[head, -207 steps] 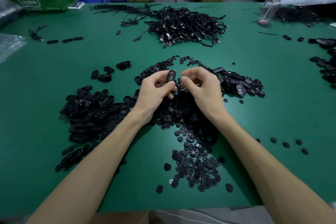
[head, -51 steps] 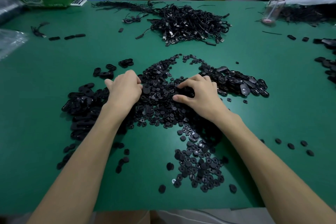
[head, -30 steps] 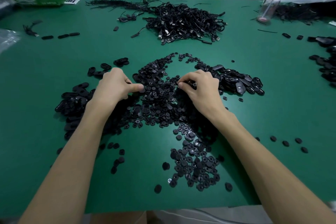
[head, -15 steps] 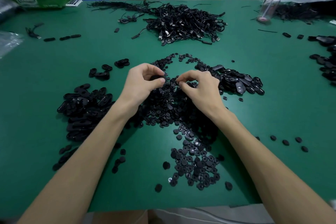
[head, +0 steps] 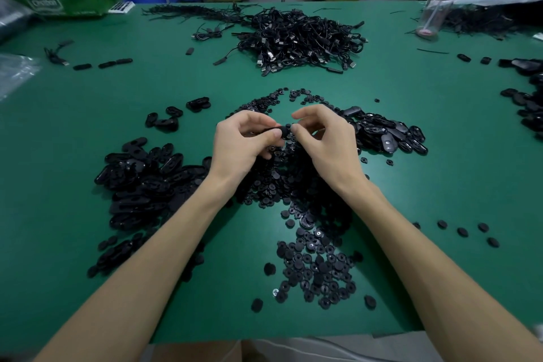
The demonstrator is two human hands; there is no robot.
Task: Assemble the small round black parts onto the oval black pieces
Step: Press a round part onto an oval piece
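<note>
Nearest, a loose scatter of small round black plastic parts [head: 316,267] lies on the green tabletop [head: 440,185]. Just beyond, both hands meet above a thicker pile of the same parts. The left hand [head: 239,150] pinches an oval black plastic piece [head: 280,132] between thumb and curled fingers, and the right hand [head: 327,144] pinches that piece's other end, though whether a round part sits under its fingertips is too small to tell. Heaped oval black shells [head: 147,182] lie left of the hands, and more lie to the right. Farther back is a tangle of black cables [head: 299,38], with a clear drinking bottle [head: 437,6] at far right.
</note>
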